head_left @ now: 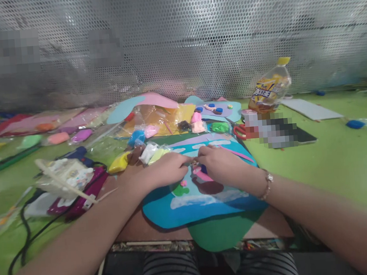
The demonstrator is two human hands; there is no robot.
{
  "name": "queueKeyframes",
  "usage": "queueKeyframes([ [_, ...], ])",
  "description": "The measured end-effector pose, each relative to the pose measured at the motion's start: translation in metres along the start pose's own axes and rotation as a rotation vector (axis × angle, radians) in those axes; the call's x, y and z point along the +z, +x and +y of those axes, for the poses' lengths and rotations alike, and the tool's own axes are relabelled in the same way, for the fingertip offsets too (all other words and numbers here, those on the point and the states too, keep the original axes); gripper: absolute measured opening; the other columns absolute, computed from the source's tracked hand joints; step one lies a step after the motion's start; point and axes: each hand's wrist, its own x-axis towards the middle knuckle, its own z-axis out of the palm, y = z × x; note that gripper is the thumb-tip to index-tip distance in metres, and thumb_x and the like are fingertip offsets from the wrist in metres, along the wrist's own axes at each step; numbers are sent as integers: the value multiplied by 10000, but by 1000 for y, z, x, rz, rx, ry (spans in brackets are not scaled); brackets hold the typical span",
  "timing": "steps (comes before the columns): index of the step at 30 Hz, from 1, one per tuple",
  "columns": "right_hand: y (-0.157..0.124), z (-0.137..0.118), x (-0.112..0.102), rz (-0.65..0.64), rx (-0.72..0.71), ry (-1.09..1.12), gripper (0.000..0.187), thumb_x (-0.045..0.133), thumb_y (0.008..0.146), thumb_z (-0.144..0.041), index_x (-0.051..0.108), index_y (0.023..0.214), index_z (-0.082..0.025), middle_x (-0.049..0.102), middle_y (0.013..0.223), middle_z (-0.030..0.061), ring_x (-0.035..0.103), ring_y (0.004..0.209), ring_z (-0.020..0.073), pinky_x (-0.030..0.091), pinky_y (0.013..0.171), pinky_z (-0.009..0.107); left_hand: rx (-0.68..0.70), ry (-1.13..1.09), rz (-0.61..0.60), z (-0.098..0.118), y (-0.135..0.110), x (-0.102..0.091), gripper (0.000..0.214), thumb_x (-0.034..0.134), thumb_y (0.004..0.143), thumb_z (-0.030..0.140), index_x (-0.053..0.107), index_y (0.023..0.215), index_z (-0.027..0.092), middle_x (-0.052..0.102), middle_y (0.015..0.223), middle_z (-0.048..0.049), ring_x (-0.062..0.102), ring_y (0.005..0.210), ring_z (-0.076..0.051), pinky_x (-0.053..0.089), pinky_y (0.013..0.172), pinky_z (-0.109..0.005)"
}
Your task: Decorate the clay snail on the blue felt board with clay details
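On a blue craft sheet (163, 209) lies a small modelling-clay figure (199, 173) with pink and dark blue parts, partly covered by my fingers. My left hand (170, 168) comes in from the left, its fingers curled and the index fingertip at the figure's head. From the right my right hand (219, 164) reaches over the figure, fingertips pressed together close to the left ones. Whatever is pinched between the fingertips is too small to make out. Below the hands, a brown clay patch (208, 186) and a green clay piece (179, 190) with a pink flower are stuck on the sheet.
Bags of coloured clay, including a yellow one (119, 163) and a green one (220, 127), lie behind the sheet. A drink bottle (270, 86) and a dark phone-like slab (297, 132) stand right. Cables and a magenta box (94, 182) are left. A perforated metal panel (176, 40) rises behind.
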Motion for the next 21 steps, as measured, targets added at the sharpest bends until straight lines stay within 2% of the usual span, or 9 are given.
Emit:
queueKeyframes([
  [2, 0, 0, 0, 3, -8, -4, 178, 487, 806, -72, 647, 858, -131, 568, 817, 88, 494, 777, 201, 367, 675, 313, 1, -21, -16, 0, 1, 0, 315, 380, 775, 135, 640, 937, 207, 661, 796, -28, 582, 704, -169, 389, 609, -238],
  [5, 0, 0, 0, 12, -14, -5, 196, 480, 811, -74, 648, 892, -131, 569, 811, 87, 489, 761, 199, 366, 679, 316, 1, -42, -30, 0, 1, -1, 306, 373, 774, 129, 645, 895, 199, 662, 788, -23, 573, 690, -161, 380, 594, -231],
  [10, 0, 1, 3, 25, -11, -4, 192, 480, 812, -83, 656, 872, -131, 561, 795, 88, 489, 763, 203, 364, 673, 318, 15, -81, -35, -2, 2, 0, 360, 362, 783, 121, 649, 981, 215, 672, 868, -15, 583, 745, -154, 390, 628, -222],
  [14, 0, 2, 4, 37, 34, 19, 207, 474, 817, -91, 654, 910, -134, 570, 873, 93, 502, 791, 191, 375, 716, 314, -28, -87, 6, -4, 2, 2, 388, 370, 790, 135, 629, 1071, 204, 669, 927, -36, 587, 734, -157, 398, 632, -233],
  [21, 0, 3, 1, 22, 26, 70, 255, 458, 796, -47, 670, 908, -135, 583, 873, 96, 514, 791, 183, 396, 739, 305, -20, -25, -36, -2, -1, -1, 333, 385, 788, 131, 664, 958, 197, 668, 824, -35, 584, 702, -162, 405, 639, -245],
])
